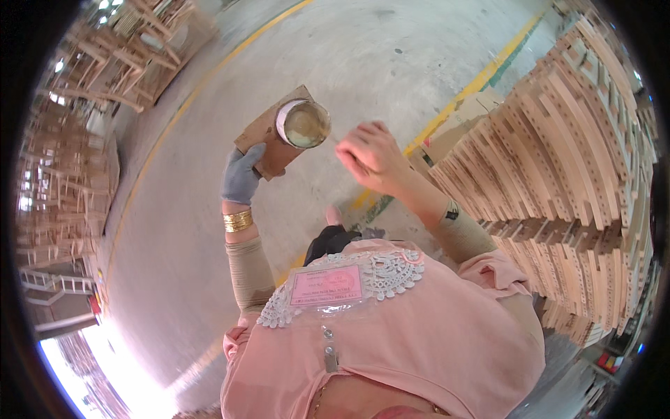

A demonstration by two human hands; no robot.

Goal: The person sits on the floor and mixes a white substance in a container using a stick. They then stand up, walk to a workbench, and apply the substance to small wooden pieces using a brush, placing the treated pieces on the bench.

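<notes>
The gloved left hand (243,174) pinches a stiff brown cardboard sheet (269,136) bearing an open, spillable round tin (303,123); the bare right hand (370,157) hovers, fingers curled.

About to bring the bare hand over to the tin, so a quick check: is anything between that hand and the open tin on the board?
Nothing visible does. The right hand is beside the tin, with only bare floor behind the gap. The gloved left hand holds the board from the far side.
</notes>
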